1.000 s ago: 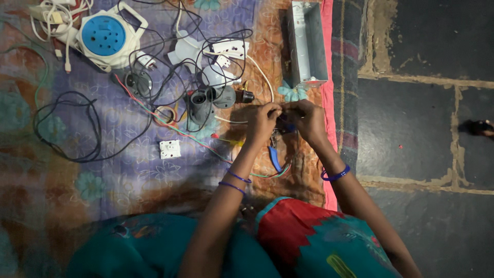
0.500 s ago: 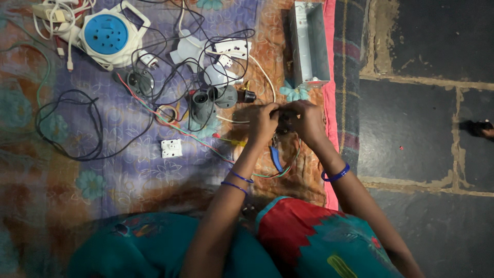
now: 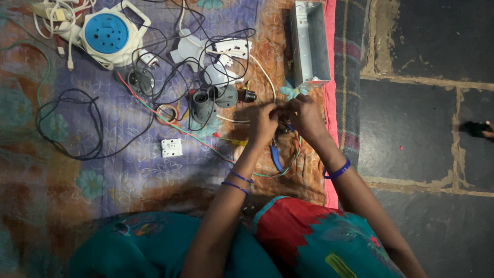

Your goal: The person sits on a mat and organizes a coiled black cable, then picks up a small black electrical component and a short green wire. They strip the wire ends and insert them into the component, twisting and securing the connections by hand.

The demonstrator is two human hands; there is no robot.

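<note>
One blue-faced extension reel (image 3: 110, 36), one metal box (image 3: 309, 44), one white switch (image 3: 171, 148), two hands.

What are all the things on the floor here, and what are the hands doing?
Extension reel: one, white and blue, top left.
Black cable: one, coiled, left on the cloth.
Switch socket: one, white, middle.
Lamp holders: two, grey, above the hands.
Metal box: one, silver, top, cloth's right edge.
Pliers: one, blue handles, below the hands.
Patterned cloth: one, purple and orange, on the floor.
Left hand: pinching thin wires, blue bangles.
Right hand: meets it, blue bangle.
</note>
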